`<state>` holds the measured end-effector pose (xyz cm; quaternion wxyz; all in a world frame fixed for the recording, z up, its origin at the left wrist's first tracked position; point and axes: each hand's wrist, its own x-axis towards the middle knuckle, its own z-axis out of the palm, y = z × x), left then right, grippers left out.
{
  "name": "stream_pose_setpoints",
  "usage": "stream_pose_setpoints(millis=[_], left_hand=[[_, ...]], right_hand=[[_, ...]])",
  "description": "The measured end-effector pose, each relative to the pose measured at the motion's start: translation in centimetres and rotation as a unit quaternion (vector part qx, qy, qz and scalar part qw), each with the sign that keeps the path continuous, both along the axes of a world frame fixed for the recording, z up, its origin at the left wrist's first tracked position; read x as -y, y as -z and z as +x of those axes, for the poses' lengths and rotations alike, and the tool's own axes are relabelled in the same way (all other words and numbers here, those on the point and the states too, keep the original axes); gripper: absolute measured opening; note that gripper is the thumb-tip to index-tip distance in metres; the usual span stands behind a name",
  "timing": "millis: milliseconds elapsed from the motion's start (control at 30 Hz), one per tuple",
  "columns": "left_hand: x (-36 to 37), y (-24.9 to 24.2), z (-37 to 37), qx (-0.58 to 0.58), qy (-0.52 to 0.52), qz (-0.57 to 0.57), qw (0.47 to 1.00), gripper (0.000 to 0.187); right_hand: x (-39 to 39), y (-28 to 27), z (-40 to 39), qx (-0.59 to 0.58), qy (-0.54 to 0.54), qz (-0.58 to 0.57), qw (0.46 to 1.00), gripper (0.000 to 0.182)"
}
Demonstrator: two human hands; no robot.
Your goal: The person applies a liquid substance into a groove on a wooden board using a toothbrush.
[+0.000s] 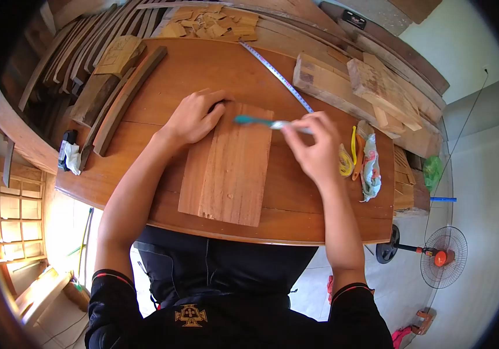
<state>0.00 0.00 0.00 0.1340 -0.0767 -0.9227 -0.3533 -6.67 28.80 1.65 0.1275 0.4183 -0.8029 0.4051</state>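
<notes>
A rectangular wooden board (232, 174) lies flat on the brown table in front of me, its long side running away from my body. My left hand (197, 116) grips its far left corner, thumb and fingers curled at the edge. Between the fingertips of my right hand (316, 145) is a slim, toothbrush-like brush (255, 121) with a teal end and a pale handle. The teal end is over the far part of the board and slightly blurred. Behind the right hand, a measuring tape (278, 75) stretches across the table.
Right of my right hand lie a yellow coil (346, 161), an orange-handled tool (358, 157) and a crumpled packet (371, 171). Wood strips (130, 99) and a black item with white tissue (70, 152) occupy the left side. Thick planks (331, 87) are stacked behind; a fan (442, 256) stands at right.
</notes>
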Motion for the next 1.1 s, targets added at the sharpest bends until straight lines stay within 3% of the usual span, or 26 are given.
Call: stream_pose_setpoints(millis=[167, 367, 433, 467, 567, 700, 733, 833, 967, 1100], left_hand=[[0.0, -0.1, 0.0, 0.005, -0.011, -0.004, 1.000, 0.033], [-0.5, -0.7, 0.2, 0.003, -0.008, -0.004, 1.000, 0.035], [-0.6, -0.6, 0.2, 0.006, -0.005, 0.003, 1.000, 0.036], [-0.6, -0.6, 0.1, 0.007, -0.005, 0.005, 1.000, 0.036], [-0.6, -0.3, 0.0, -0.005, -0.006, 0.009, 1.000, 0.038], [-1.8, -1.2, 0.8, 0.021, -0.006, -0.003, 1.000, 0.042], [-2.4, -1.6, 1.0, 0.024, 0.005, 0.001, 1.000, 0.043], [-4.0, -1.3, 1.2, 0.005, 0.007, 0.012, 1.000, 0.039], [-4.3, -1.1, 1.2, 0.020, -0.016, 0.023, 0.999, 0.039], [-4.0, -1.0, 1.1, 0.015, -0.010, 0.024, 1.000, 0.038]], right_hand=[[1.3, -0.6, 1.9, -0.062, -0.067, 0.027, 0.995, 0.020], [-2.3, 0.7, -3.2, -0.041, 0.098, -0.004, 0.994, 0.019], [-1.1, 0.4, -1.6, -0.059, 0.054, 0.011, 0.997, 0.020], [-0.2, 0.1, -0.3, -0.013, 0.008, -0.008, 1.000, 0.021], [1.2, -0.4, 1.7, -0.065, -0.071, 0.037, 0.995, 0.020], [-0.2, -0.2, -0.1, -0.038, -0.010, -0.006, 0.999, 0.020], [-0.9, -0.4, -1.3, -0.105, 0.014, 0.009, 0.994, 0.020], [-2.1, -0.7, -2.3, -0.097, 0.074, 0.018, 0.992, 0.019], [-0.7, -0.7, -0.3, -0.082, -0.006, 0.018, 0.996, 0.020], [-1.3, -0.6, -1.3, -0.082, 0.002, 0.020, 0.996, 0.021]])
